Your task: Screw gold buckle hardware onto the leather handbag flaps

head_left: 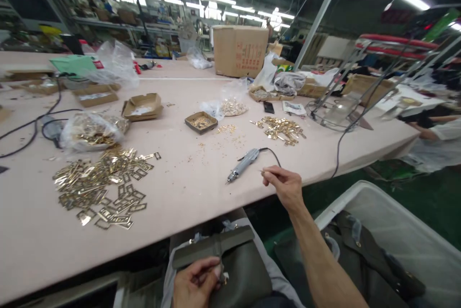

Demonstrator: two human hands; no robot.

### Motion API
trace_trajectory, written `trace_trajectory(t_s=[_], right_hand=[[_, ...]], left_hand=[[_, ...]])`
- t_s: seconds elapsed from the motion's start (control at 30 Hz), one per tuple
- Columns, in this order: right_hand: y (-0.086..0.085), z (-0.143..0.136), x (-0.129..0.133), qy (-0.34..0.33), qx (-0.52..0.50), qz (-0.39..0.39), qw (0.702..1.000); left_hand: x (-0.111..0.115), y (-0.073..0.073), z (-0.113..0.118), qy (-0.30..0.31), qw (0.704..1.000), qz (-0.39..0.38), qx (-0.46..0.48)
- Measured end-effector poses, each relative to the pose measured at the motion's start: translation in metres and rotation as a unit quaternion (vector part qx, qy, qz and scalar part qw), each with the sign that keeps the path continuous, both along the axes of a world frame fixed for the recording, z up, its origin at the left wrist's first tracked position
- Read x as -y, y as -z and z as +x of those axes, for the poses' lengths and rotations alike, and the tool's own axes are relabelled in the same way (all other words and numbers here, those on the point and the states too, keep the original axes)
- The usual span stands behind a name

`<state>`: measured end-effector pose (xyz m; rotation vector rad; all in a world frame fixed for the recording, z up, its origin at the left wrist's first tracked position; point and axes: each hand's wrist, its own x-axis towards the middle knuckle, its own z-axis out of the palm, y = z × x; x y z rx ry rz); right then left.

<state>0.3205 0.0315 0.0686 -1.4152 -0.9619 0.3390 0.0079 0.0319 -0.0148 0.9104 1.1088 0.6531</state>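
A dark olive handbag (248, 269) rests on my lap, below the table's front edge. At its front flap, my left hand (194, 281) is closed, thumb and fingers pinching the bag's narrow strap beside a small shiny metal fitting (225, 278). My right hand (286, 185) is raised over the table edge with fingertips pinched together. Something tiny may be between them, too small to name. Just left of that hand lies a grey electric screwdriver (243, 165) with its cable running back to the right.
Many gold rectangular frames (104, 188) lie in a heap at left. Gold metal pieces (283, 129) are piled at right, near a small tray (200, 122) of tiny parts. A white bin (392, 212) with dark bags stands right of me. A wire stand (338, 111) occupies the table's right end.
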Motion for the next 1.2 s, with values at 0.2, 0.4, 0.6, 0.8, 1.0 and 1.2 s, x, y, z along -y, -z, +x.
trace_trajectory(t_s=[0.2, 0.4, 0.6, 0.8, 1.0, 1.2], right_hand=[[0.029, -0.101, 0.039, -0.155, -0.158, -0.058, 0.973], [0.061, -0.142, 0.069, -0.131, -0.081, -0.199, 0.968], [0.066, -0.135, 0.071, -0.231, -0.035, -0.240, 0.942], [0.066, -0.131, 0.061, -0.236, -0.202, -0.246, 0.918], [0.065, -0.138, 0.057, -0.224, -0.260, -0.236, 0.909], [0.061, -0.149, 0.054, -0.214, -0.279, -0.238, 0.905]], left_hand=[[-0.005, -0.022, 0.004, 0.038, 0.999, -0.019, -0.016], [0.001, -0.016, 0.009, 0.012, 0.999, -0.037, -0.013], [0.003, -0.011, 0.008, 0.014, 0.999, -0.030, -0.012], [0.002, -0.011, 0.007, 0.026, 0.999, -0.031, 0.004], [0.000, -0.011, 0.005, 0.039, 0.998, -0.040, 0.005], [-0.001, -0.011, 0.004, 0.047, 0.998, -0.043, 0.015]])
